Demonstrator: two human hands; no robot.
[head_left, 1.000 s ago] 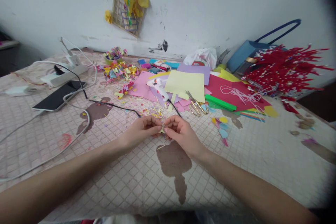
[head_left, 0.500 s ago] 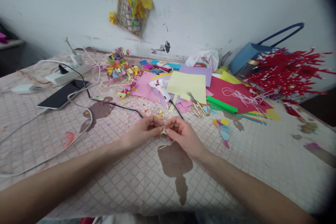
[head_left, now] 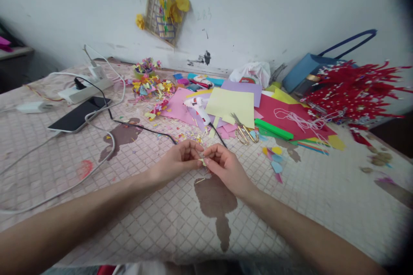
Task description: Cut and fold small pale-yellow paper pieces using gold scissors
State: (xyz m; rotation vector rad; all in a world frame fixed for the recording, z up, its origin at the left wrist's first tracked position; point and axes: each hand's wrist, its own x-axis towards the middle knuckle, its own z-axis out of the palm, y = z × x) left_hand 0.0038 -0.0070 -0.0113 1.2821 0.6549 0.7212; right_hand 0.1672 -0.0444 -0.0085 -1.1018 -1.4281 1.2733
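A small pale-yellow paper piece (head_left: 202, 162) is pinched between my two hands over the middle of the table; much of it is hidden by the fingertips. My left hand (head_left: 183, 157) has thumb and fingers closed at the paper's left side. My right hand (head_left: 222, 163) pinches it from the right. Just beyond the hands lie a white glue gun (head_left: 198, 109) with a black cord and gold-handled scissors (head_left: 244, 131). A pale-yellow paper sheet (head_left: 230, 105) rests behind them on a purple sheet (head_left: 243, 90).
At left are a power strip (head_left: 85, 90), a phone (head_left: 80, 115) and looping white cable (head_left: 112, 142). Colourful paper bits (head_left: 151, 88) lie at the back. A green stick-like item (head_left: 273, 129), white string (head_left: 300, 120), blue bag (head_left: 301, 71) and red bristly decorations (head_left: 348, 88) are at right.
The yellow paper piece shows less between the fingertips, and my fingers have shifted slightly around it. The whole view has moved a little; the table items stay in place.
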